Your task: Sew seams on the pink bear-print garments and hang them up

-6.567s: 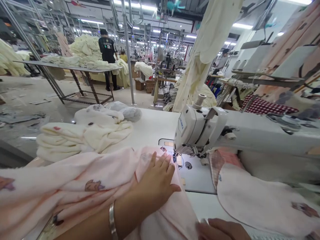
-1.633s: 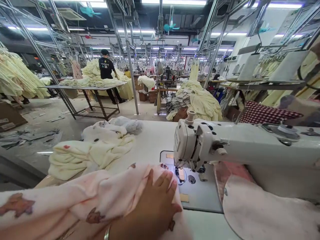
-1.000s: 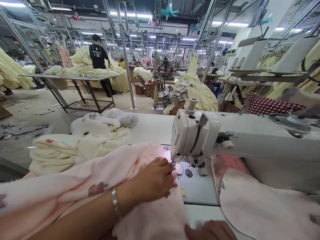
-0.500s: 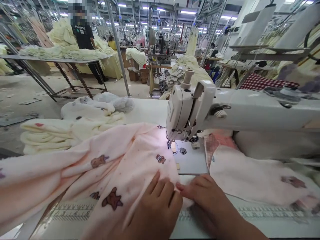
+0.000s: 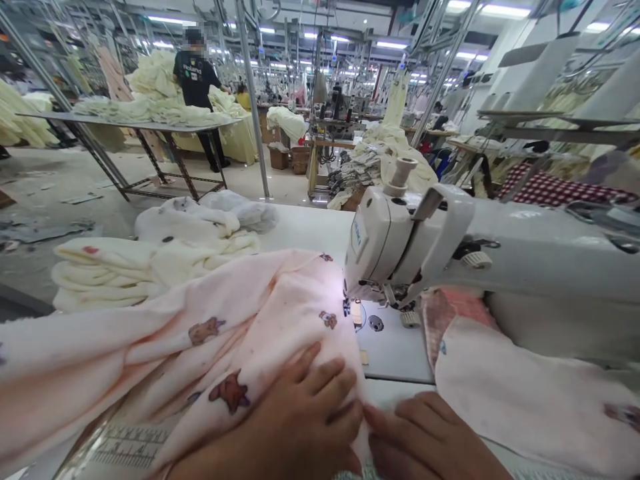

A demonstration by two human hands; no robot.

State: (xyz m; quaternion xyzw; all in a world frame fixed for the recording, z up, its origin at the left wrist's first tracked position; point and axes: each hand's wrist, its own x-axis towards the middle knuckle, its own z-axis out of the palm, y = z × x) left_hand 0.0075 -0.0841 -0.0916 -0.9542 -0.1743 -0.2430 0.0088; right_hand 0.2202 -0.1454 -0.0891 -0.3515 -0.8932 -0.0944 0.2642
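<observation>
Left hand (image 5: 305, 420) flat, fingers spread, pressing pink printed fabric (image 5: 240, 333) on table edge. Right hand (image 5: 425, 440) beside it, fingers curled, pinching fabric hem. Fabric runs to needle under sewing machine (image 5: 395, 247). Beyond: cream garment pile (image 5: 150, 257).

One head-worn camera, looking forward and down from your seat, close over your hands, facing the sewing machine (image 5: 400, 247), factory floor visible beyond the table (image 5: 305, 233).
</observation>
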